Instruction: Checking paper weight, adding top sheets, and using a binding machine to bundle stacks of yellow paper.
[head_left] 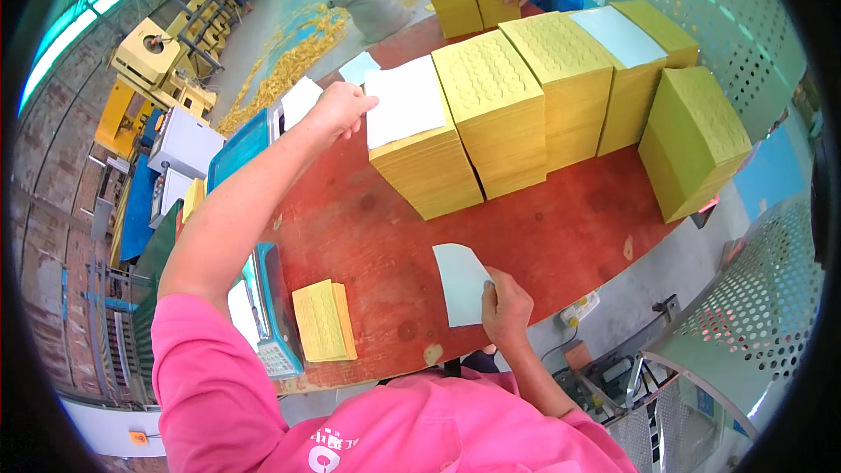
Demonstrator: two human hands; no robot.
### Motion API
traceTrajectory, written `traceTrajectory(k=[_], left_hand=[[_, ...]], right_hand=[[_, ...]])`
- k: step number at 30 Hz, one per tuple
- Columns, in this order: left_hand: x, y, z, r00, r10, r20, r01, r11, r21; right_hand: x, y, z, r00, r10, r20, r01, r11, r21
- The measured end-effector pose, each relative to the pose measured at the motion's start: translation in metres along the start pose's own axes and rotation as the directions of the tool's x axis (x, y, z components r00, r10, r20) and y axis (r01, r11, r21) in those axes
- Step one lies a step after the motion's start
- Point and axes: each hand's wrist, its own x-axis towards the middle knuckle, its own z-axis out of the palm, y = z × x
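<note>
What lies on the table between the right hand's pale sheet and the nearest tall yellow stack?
Nothing: in the head view, only bare red tabletop separates the pale sheet in the right hand from the white-topped yellow stack.

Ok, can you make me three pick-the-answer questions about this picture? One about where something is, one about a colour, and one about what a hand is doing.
1. Where is the small yellow pile?
A. on the red table's near edge, beside the scale
B. on top of the tall stacks
C. on the floor

2. What colour is the table?
A. blue
B. red-brown
C. white

3. What is the right hand doing?
A. lying flat and empty
B. holding a pale sheet
C. gripping a yellow stack

Answers:
1. A: the pile lies on the table next to the blue scale.
2. B: the bare board between the stacks is red-brown.
3. B: its fingers pinch the pale sheet at one edge, while the left hand reaches to the white sheet on the nearest tall yellow stack.
</note>
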Motion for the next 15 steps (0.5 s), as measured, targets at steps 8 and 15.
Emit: traceTrajectory(k=[8,15], left_hand=[[0.04,0.036,-0.01,0.836,0.495,-0.238,-0.25,0.729,0.637],[0.074,0.017,0.06,0.911,0.412,0.002,-0.332,0.732,0.595]], right_hand=[[0.003,0.002,0.001,0.999,0.021,0.026,-0.02,0.999,-0.025],[0.002,0.003,0.004,0.999,0.042,0.015,-0.042,0.999,-0.001]])
